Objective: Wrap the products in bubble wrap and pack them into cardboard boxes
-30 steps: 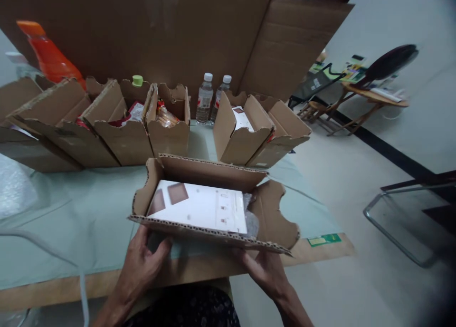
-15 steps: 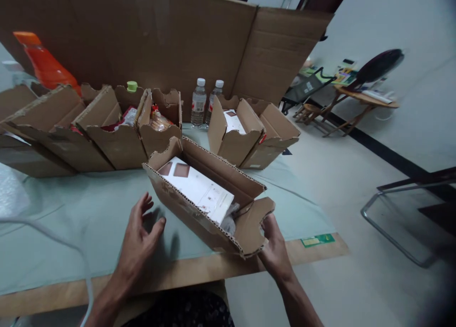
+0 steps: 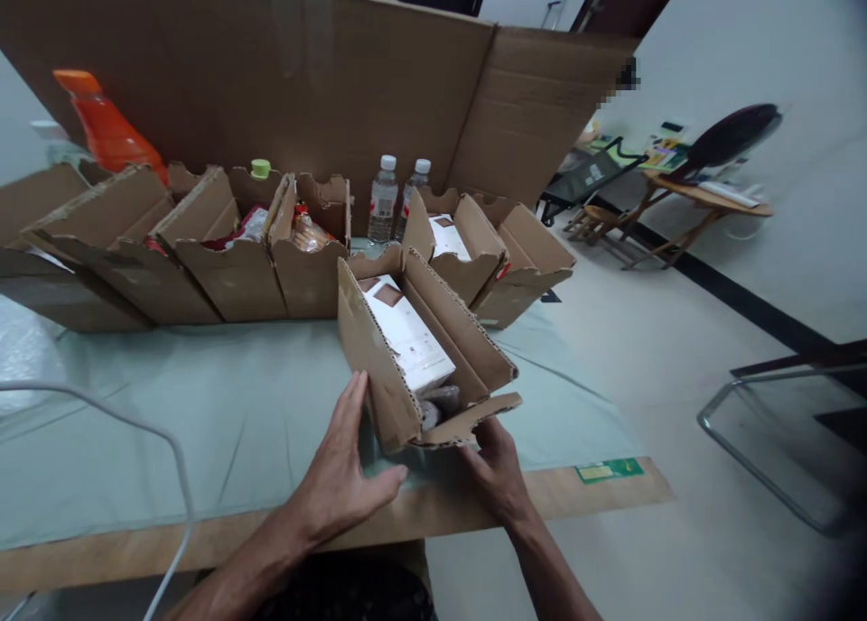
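Observation:
A cardboard bin (image 3: 389,368) stands slanted on the green cloth in front of me. In it lie a white carton with brown squares (image 3: 410,337) and some grey wrapped items (image 3: 439,404) at the near end. The bin's front flap leans outward. My right hand (image 3: 498,472) is closed on this front edge, its fingers partly hidden under the flap. Against the bin's left wall rest the stretched fingertips of my left hand (image 3: 349,472), thumb spread away toward the front.
Behind stand several cardboard bins (image 3: 230,282) in a row, holding packets and an orange bottle (image 3: 112,129). Two water bottles (image 3: 383,201) stand before a tall cardboard screen (image 3: 379,79). A white cable (image 3: 180,463) crosses the left. Two more bins (image 3: 467,273) sit back right.
The bin has turned and its far end has swung right. My left hand has moved right from beside the bin to touch its left wall. The right hand keeps hold of the front.

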Tool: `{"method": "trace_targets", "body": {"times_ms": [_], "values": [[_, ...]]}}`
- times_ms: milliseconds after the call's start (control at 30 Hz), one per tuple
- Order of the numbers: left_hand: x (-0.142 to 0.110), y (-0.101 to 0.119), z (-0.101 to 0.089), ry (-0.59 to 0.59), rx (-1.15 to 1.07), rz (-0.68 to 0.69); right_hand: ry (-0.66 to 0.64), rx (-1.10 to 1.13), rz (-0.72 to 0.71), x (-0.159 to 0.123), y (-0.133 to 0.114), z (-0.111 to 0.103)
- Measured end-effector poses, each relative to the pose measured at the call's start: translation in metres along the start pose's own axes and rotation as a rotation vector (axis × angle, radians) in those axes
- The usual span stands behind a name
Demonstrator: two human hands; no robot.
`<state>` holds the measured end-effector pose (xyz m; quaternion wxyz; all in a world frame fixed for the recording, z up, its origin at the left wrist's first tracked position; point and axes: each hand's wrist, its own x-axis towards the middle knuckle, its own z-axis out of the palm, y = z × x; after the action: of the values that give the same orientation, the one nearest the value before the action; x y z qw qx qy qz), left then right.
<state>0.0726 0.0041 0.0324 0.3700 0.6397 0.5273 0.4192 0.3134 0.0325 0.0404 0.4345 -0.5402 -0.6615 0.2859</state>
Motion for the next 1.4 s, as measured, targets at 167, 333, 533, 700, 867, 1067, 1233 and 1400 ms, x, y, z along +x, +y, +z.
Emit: {"method": "trace_targets", "body": {"times_ms": [167, 333, 533, 700, 867, 1067, 1233, 1400], "values": [[0.012, -0.003, -0.006, -0.029, 0.016, 0.054, 0.024, -0.046, -0.070, 0.011, -0.005, 0.011], [0.021, -0.012, -0.009, -0.060, -0.022, 0.103, 0.066, -0.105, -0.141, 0.011, 0.002, 0.011], [0.038, -0.009, -0.023, -0.043, -0.078, 0.087, 0.027, -0.109, -0.165, 0.026, -0.005, 0.018], [0.055, -0.009, -0.034, -0.066, -0.097, 0.097, -0.019, -0.199, -0.178, 0.044, -0.008, 0.022], [0.050, -0.009, -0.030, 0.007, -0.013, 0.081, 0.013, -0.285, -0.289, 0.043, -0.009, 0.019], [0.052, -0.005, -0.031, -0.018, 0.003, 0.091, 0.059, -0.351, -0.293, 0.037, -0.003, 0.020], [0.077, -0.008, -0.040, -0.018, -0.055, 0.084, -0.030, -0.302, -0.167, 0.063, -0.003, 0.030], [0.118, -0.005, -0.047, 0.149, 0.196, -0.034, -0.050, -0.337, -0.128, 0.113, -0.004, 0.035]]}}
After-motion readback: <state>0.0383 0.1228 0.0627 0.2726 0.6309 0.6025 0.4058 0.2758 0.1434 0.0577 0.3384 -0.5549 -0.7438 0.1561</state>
